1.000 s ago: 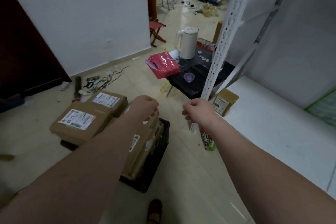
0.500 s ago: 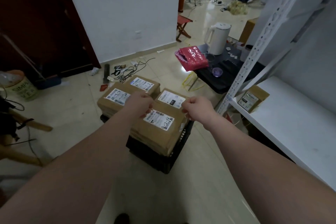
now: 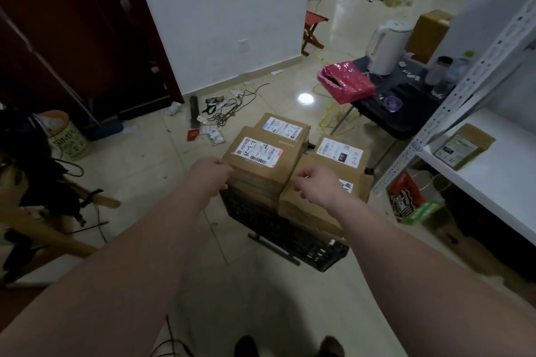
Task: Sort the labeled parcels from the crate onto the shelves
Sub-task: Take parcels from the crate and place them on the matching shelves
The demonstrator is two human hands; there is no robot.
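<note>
left hand (image 3: 213,174), right hand (image 3: 314,184): both hands curled, empty | top parcel (image 3: 261,159) dead ahead between them, left hand nearer | shelf (image 3: 507,182) to the right

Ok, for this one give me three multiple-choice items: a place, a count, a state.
1. Where does the white kettle stand? A on the dark table; B on the floor; C on the red stool.
2. How many parcels does the white shelf hold in view? A none; B one; C three.
3. The stacked parcels in the crate are: A torn open; B labels up; C labels hidden.
Key: 1 A, it stands on that table. 2 B, a single parcel lies there. 3 B, white labels face up.
</note>
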